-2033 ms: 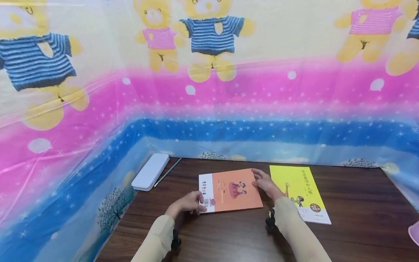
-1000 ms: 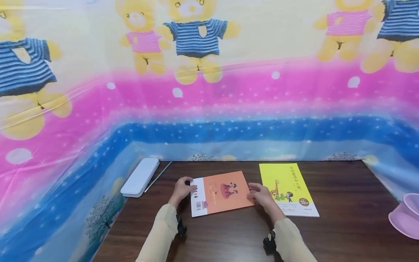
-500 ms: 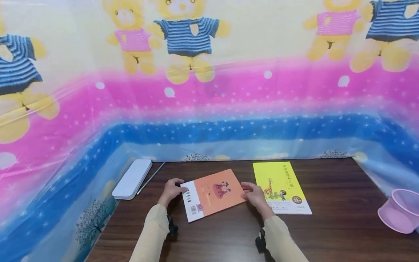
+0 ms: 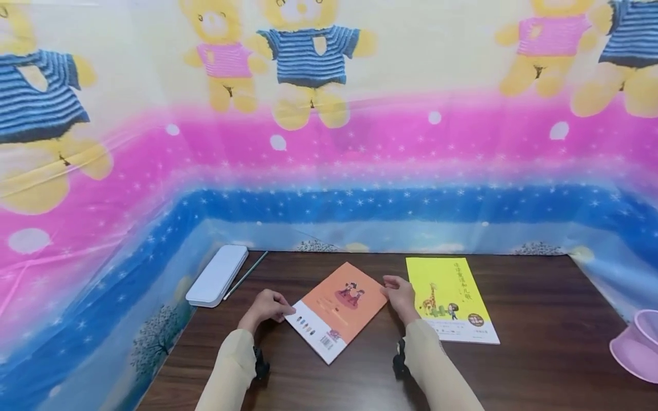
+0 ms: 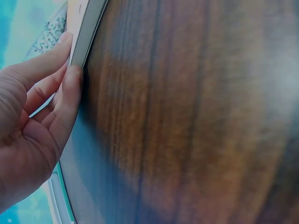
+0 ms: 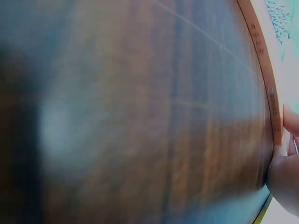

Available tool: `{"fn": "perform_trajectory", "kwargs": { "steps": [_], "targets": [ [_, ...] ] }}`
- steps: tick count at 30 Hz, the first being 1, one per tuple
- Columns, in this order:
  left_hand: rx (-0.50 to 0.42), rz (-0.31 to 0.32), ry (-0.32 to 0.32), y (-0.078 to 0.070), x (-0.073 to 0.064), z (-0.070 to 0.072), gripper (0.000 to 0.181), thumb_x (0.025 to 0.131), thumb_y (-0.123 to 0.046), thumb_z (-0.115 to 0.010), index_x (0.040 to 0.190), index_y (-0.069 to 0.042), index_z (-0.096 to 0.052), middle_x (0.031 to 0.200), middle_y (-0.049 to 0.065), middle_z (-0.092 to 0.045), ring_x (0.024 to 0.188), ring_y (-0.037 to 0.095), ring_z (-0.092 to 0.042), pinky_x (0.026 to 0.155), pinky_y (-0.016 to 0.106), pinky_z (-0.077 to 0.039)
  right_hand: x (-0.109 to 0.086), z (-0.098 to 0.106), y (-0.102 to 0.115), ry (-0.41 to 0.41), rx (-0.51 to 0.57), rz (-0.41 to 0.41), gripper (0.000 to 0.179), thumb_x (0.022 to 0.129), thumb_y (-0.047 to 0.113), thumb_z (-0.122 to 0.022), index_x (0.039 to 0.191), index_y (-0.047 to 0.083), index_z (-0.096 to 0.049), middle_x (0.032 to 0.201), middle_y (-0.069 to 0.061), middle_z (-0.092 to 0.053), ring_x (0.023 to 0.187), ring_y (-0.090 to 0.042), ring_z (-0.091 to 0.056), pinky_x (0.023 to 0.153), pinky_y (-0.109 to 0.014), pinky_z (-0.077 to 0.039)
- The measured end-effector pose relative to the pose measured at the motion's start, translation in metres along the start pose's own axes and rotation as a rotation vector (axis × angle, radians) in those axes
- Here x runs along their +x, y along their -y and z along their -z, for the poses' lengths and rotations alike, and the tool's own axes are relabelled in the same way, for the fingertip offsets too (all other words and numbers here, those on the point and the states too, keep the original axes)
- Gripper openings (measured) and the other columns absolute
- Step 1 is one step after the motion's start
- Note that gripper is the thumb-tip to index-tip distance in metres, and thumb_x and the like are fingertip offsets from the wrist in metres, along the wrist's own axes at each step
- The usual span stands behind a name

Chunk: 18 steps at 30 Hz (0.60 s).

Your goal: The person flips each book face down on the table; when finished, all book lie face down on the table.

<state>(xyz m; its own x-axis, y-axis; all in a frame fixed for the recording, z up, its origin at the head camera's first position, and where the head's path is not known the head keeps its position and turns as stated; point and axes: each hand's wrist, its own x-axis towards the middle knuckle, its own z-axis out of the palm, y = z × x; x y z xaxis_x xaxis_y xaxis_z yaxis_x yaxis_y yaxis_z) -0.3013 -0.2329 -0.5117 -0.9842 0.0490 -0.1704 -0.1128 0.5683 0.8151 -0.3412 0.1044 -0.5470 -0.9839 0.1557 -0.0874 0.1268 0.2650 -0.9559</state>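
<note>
An orange book point(image 4: 346, 297) with a white strip and barcode along one end lies at an angle in the middle of the table, back cover up. At its left corner my left hand point(image 4: 265, 308) pinches the edge; the left wrist view shows the thumb on top and a finger against the page edges. My right hand point(image 4: 401, 294) pinches the opposite corner, with the book's orange spine point(image 6: 266, 70) running up to the fingertips in the right wrist view. Just right of that hand is a yellow book point(image 4: 437, 274) with a giraffe on its cover, partly covered by the hand and sleeve.
On the dark wooden table point(image 4: 462, 377), a white case point(image 4: 218, 275) lies at the back left beside a thin green pencil-like stick point(image 4: 245, 275). A pink flared container point(image 4: 637, 348) stands at the right edge. Cloth printed with bears point(image 4: 329, 154) walls the back and sides.
The orange book has turned clockwise, its white strip swinging from the left side to the near lower left. Both hands have shifted along with its corners; the yellow book stays put.
</note>
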Motion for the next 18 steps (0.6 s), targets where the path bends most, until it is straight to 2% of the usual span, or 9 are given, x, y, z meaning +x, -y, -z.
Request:
{"fn": "perform_trajectory", "kwargs": {
  "steps": [3, 8, 14, 18],
  "targets": [
    [-0.043, -0.006, 0.065, 0.003, -0.010, -0.003, 0.018, 0.081, -0.008, -0.076, 0.082, 0.008, -0.069, 0.062, 0.007, -0.063, 0.051, 0.011, -0.059, 0.055, 0.030, -0.056, 0.000, -0.004, -0.003, -0.019, -0.009, -0.001, 0.035, 0.093, 0.006, -0.060, 0.128, 0.000, -0.060, 0.128, -0.025, -0.060, 0.120, -0.038, -0.057, 0.096, -0.046, -0.052],
    [-0.086, -0.038, 0.124, 0.002, -0.019, -0.012, 0.018, 0.083, -0.007, -0.075, 0.079, 0.009, -0.067, 0.060, 0.005, -0.061, 0.049, 0.009, -0.058, 0.054, 0.030, -0.057, -0.003, -0.011, -0.008, -0.129, -0.018, -0.013, 0.035, 0.093, 0.007, -0.060, 0.128, -0.001, -0.059, 0.133, -0.026, -0.056, 0.126, -0.042, -0.053, 0.101, -0.052, -0.048],
    [-0.114, -0.030, 0.115, 0.001, -0.021, -0.014, 0.020, 0.084, -0.008, -0.075, 0.080, 0.009, -0.065, 0.065, 0.007, -0.062, 0.051, 0.009, -0.059, 0.055, 0.028, -0.057, -0.010, -0.013, 0.001, -0.251, -0.041, -0.029, 0.031, 0.093, 0.008, -0.060, 0.121, -0.004, -0.062, 0.122, -0.027, -0.061, 0.112, -0.040, -0.059, 0.094, -0.050, -0.052],
    [-0.122, -0.036, 0.096, 0.000, -0.021, -0.011, 0.020, 0.084, -0.008, -0.075, 0.081, 0.010, -0.064, 0.065, 0.007, -0.062, 0.051, 0.009, -0.058, 0.055, 0.028, -0.057, -0.011, -0.011, 0.008, -0.252, -0.100, -0.023, 0.027, 0.094, 0.010, -0.060, 0.116, -0.004, -0.065, 0.113, -0.027, -0.065, 0.102, -0.037, -0.063, 0.088, -0.048, -0.054]
  ]
}}
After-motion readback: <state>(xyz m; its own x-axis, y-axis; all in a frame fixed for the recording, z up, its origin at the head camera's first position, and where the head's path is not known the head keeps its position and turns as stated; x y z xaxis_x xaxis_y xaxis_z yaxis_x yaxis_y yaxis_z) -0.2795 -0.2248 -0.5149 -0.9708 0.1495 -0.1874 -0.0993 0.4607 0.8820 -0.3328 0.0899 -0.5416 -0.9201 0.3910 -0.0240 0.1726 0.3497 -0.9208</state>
